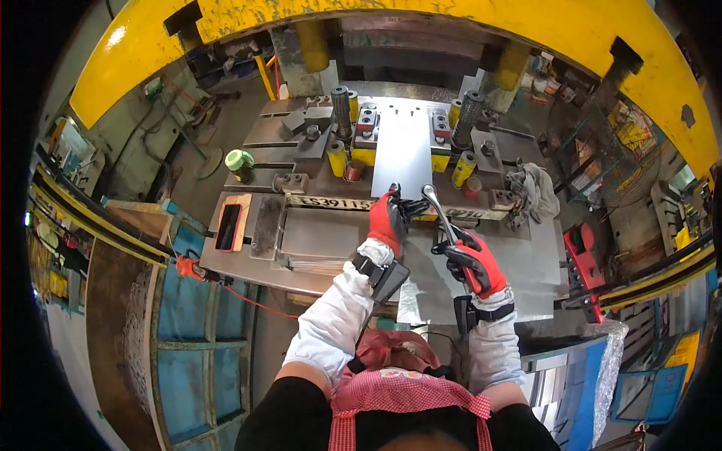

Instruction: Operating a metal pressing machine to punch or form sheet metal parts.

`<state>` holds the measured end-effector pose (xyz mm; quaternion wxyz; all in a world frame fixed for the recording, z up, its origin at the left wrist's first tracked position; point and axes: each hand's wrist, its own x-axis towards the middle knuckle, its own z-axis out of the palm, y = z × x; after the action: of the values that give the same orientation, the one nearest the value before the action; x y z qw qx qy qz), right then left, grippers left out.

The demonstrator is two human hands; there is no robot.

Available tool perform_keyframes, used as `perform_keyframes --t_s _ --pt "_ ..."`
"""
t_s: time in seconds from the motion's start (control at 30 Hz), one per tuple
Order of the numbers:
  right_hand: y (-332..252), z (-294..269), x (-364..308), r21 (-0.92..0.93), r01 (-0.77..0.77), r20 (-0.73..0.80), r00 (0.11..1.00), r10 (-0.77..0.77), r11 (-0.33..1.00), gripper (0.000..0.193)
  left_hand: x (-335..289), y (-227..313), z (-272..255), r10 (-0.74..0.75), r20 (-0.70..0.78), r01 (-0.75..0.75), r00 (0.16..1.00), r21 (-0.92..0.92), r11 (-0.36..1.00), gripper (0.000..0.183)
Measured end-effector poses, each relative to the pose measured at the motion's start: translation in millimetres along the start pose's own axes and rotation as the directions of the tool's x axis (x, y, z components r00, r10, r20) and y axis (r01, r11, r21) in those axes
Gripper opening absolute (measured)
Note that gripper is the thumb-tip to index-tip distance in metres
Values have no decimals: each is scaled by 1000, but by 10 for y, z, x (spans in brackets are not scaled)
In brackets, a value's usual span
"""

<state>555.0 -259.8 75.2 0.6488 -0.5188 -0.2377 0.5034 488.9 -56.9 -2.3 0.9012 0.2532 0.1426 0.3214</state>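
Note:
Both my hands wear red and black work gloves. My right hand (pixel 477 263) is closed around the handle of a ratchet wrench (pixel 444 216), which slants up and left with its round head at the top. Beside that head, my left hand (pixel 386 219) is closed, fingers curled at the near end of a bright metal sheet (pixel 402 146). A small dark piece shows at its fingertips, too small to name. The sheet lies flat, running away from me over the press die (pixel 331 201), between two dark spring-wrapped guide posts (pixel 341 113).
A yellow press frame (pixel 421 13) arches overhead. On the bed's left are a green-lidded bottle (pixel 240 163) and a phone (pixel 228 227) on a wooden piece. Grey rags (pixel 535 192) lie at right. Stacked sheets (pixel 331 234) sit in front; a larger sheet (pixel 519 270) lies near right.

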Motion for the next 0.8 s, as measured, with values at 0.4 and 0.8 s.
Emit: perform_keyframes --t_s 0.4,0.8 --pt "1159 -1190 -854 -149 124 -473 862 -181 981 45 91 23 51 31 -170 -37 985 -31 999 38" --pt "1652 -1991 -941 297 102 -419 907 34 949 15 138 34 83 83 -276 -88 958 -5 996 33"
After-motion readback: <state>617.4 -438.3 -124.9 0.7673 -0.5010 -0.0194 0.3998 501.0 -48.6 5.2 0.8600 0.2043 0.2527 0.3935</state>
